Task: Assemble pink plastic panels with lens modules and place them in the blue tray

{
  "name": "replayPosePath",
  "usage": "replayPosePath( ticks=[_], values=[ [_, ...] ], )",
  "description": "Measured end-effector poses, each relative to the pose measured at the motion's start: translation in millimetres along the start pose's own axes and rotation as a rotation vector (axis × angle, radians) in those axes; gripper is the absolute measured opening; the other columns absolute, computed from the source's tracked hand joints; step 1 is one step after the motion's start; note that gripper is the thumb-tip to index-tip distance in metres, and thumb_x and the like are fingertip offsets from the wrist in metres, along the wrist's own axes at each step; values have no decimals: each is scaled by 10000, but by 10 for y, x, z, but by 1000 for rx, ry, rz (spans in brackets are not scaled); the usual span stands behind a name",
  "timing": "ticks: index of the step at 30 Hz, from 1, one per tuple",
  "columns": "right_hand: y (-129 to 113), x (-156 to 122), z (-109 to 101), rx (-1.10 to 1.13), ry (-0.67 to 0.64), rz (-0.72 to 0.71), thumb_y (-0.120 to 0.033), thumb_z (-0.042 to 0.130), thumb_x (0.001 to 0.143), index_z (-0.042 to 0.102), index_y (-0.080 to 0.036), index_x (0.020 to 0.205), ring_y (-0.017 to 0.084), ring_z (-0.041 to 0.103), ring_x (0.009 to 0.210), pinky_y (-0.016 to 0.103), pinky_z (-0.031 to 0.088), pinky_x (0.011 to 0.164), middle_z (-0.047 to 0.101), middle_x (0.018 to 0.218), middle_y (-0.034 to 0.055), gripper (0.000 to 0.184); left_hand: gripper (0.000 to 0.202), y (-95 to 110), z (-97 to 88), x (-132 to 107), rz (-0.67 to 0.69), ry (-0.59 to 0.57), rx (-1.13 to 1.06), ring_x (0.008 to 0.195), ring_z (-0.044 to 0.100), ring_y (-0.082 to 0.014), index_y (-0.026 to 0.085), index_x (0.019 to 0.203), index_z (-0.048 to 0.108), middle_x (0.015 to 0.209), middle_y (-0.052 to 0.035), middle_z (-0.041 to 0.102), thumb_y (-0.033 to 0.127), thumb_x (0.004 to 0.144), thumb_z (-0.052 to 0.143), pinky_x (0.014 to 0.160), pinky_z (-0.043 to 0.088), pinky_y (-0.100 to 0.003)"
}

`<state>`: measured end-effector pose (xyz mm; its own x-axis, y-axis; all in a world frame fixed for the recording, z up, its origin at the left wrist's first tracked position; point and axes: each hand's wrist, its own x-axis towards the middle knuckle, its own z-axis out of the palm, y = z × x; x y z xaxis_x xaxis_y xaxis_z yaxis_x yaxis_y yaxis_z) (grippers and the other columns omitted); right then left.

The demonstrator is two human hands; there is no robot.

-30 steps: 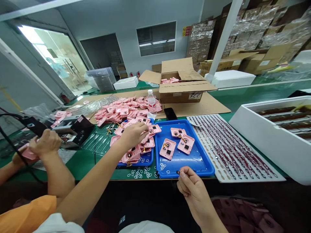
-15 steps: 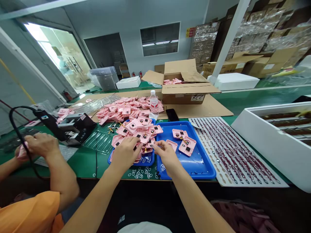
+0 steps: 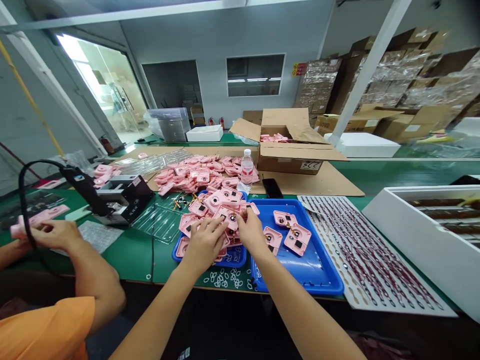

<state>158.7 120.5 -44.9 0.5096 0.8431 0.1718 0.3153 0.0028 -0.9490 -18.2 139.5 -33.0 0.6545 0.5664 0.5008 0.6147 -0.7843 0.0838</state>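
Observation:
My left hand lies over the heap of pink plastic cases in the left blue tray, its fingertips touching one case. My right hand reaches across from the right, fingertips pinching the same pink case, which has a small dark part at its centre. Several similar cases with black squares lie in the right blue tray, beside my right wrist. Whether my left hand grips the case is hidden by my fingers.
A co-worker's hands, with an orange sleeve, hold a pink case beside a black press and cable. Behind lie a pink heap, water bottle, phone and carton. A lanyard board and white foam box stand right.
My right hand has moved from the front edge of the right tray up and left to the pile. The view has tilted, shifting the table lower in the frame.

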Motion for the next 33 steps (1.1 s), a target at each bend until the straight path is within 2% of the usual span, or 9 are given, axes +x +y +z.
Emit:
replayPosePath(
  ticks=[8, 11, 15, 19, 23, 26, 28, 31, 33],
  values=[
    [38, -12, -62, -79, 161, -165, -211, 551, 955, 512, -233, 830, 228, 575, 856, 388, 455, 847, 597, 874, 18, 133, 441, -148, 108, -56, -34, 47, -29, 1298, 614, -314, 217, 1469, 561, 1475, -142, 640, 232, 1029, 537, 1066, 369, -484],
    [89, 14, -49, -72, 207, -212, -220, 544, 978, 525, -216, 858, 223, 589, 888, 399, 476, 863, 584, 903, 19, 122, 459, -156, 117, -60, -53, 56, -45, 1312, 603, -327, 195, 1477, 537, 1471, -156, 634, 243, 1022, 546, 1070, 377, -495],
    [155, 44, -40, -35, 230, -300, -229, 535, 997, 546, -204, 906, 243, 611, 1057, 435, 493, 958, 618, 1064, 64, 95, 442, -134, 74, -23, -87, 67, -70, 1295, 598, -333, 171, 1458, 528, 1437, -162, 648, 296, 1034, 531, 1086, 394, -518],
    [220, 71, -37, -4, 201, -373, -248, 543, 1008, 575, -197, 934, 249, 616, 1094, 445, 511, 971, 626, 1114, 78, 95, 444, -152, 55, 211, -104, 47, -87, 1298, 577, -318, 157, 1453, 530, 1404, -152, 660, 328, 1044, 521, 1090, 442, -494],
    [283, 101, 18, 16, 172, -415, -336, 587, 1033, 619, -176, 981, 218, 642, 993, 409, 548, 883, 643, 1070, 53, 171, 317, -254, 89, 584, -53, -35, -69, 1187, 604, -317, 171, 1289, 667, 1238, -114, 728, 271, 996, 599, 1050, 480, -477],
    [304, 115, 69, 16, 180, -430, -392, 610, 1034, 629, -174, 940, 199, 645, 919, 388, 553, 841, 655, 1009, 37, 238, 247, -336, 93, 768, -26, -77, -33, 1108, 611, -325, 180, 1177, 720, 1153, -111, 731, 235, 941, 674, 987, 502, -477],
    [306, 116, 85, 15, 207, -429, -402, 601, 1042, 629, -175, 935, 197, 644, 911, 389, 551, 842, 655, 991, 34, 252, 248, -373, 74, 807, -17, -77, -7, 1105, 600, -331, 174, 1166, 721, 1155, -124, 717, 241, 928, 701, 979, 496, -486],
    [313, 114, 85, 21, 256, -422, -405, 582, 1052, 633, -176, 978, 201, 642, 917, 400, 548, 856, 650, 992, 34, 246, 377, -403, 39, 787, -17, -48, 19, 1132, 575, -342, 140, 1268, 670, 1220, -161, 683, 316, 938, 717, 987, 480, -504],
    [324, 118, 84, 30, 281, -423, -415, 576, 1055, 634, -176, 991, 205, 645, 932, 408, 549, 870, 651, 1006, 37, 254, 352, -412, 29, 766, 2, -48, 22, 1116, 570, -329, 160, 1250, 677, 1199, -142, 690, 354, 958, 702, 983, 472, -493]
  ],
)
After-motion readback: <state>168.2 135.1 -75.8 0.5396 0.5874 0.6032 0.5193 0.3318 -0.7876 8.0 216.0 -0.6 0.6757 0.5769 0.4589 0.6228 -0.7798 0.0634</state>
